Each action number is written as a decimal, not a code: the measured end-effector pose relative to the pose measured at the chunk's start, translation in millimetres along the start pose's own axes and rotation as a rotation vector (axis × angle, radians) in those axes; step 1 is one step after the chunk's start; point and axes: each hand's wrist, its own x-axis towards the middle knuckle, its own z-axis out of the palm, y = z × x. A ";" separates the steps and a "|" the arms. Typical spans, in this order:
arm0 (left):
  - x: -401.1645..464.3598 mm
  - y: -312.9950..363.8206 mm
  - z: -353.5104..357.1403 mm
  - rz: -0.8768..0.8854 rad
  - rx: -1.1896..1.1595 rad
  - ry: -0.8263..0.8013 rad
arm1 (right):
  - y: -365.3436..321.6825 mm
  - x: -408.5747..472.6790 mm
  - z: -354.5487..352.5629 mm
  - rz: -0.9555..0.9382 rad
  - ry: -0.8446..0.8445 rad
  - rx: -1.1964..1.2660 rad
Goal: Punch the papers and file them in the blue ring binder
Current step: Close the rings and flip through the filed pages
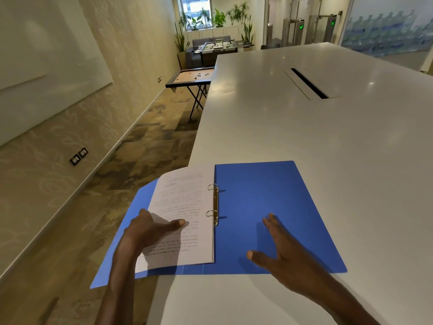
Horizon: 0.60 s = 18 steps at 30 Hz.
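The blue ring binder (269,202) lies open at the near left corner of the white table (304,127). Its left cover juts out past the table edge. A stack of printed papers (187,202) sits threaded on the two metal rings (214,202) and lies over the left cover. My left hand (150,228) holds the stack's left edge, thumb on top and fingers hidden under the sheets. My right hand (278,252) lies flat with spread fingers on the bare right cover. No hole punch is in view.
A long black cable slot (309,83) is set into the table farther back. Left of the table runs carpeted floor with a small game table (189,78) and a foosball table (220,46) beyond it. A whiteboard (46,66) hangs on the left wall.
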 end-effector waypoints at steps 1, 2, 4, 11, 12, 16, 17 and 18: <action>1.2 1.1 3.1 -0.002 0.013 -0.015 | -0.5 -0.3 0.4 0.001 -0.001 -0.006; 2.4 1.8 5.5 -0.004 0.023 -0.026 | -0.8 -0.7 0.7 0.001 -0.001 -0.010; 3.7 3.7 5.7 -0.010 0.045 -0.044 | -1.4 -1.0 1.1 0.001 -0.002 -0.019; 3.9 7.4 4.2 -0.049 0.020 -0.091 | 0.4 1.4 6.0 0.011 -0.001 -0.085; 4.0 8.0 5.9 -0.059 0.006 -0.089 | 1.0 1.5 6.2 0.010 -0.002 -0.090; 7.2 9.5 6.6 -0.065 -0.046 -0.090 | 1.3 1.7 6.6 0.020 -0.005 -0.105; 7.9 9.9 4.9 -0.058 -0.052 -0.101 | 1.0 1.8 6.9 0.021 -0.007 -0.117; 7.7 10.4 3.5 -0.051 -0.056 -0.112 | 0.3 1.9 7.3 0.021 -0.009 -0.131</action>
